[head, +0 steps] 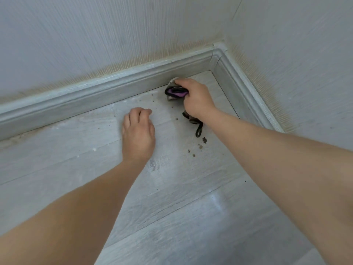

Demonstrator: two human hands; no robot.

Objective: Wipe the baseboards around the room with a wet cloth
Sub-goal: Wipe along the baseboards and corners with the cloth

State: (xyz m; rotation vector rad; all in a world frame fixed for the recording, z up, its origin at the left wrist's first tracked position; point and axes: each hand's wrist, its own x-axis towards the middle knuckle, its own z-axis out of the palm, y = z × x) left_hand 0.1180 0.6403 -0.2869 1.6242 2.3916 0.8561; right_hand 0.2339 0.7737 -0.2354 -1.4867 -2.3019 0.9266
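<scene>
A pale grey baseboard (107, 88) runs along the far wall and meets a second stretch (242, 92) at the corner piece (217, 54) on the right. My right hand (194, 98) grips a bunched dark cloth with purple and grey patches (174, 91), held down at the foot of the far baseboard close to the corner. A tail of the cloth (196, 125) trails on the floor under my wrist. My left hand (138, 131) rests on the floor to the left, fingers loosely curled, holding nothing.
The floor is light grey wood-look laminate (172, 197). Brown crumbs of dirt (198, 145) lie near the cloth's tail, with finer specks by the baseboard. The wallpaper (95, 35) is frayed and yellowed just above the baseboards. Walls close the space on two sides.
</scene>
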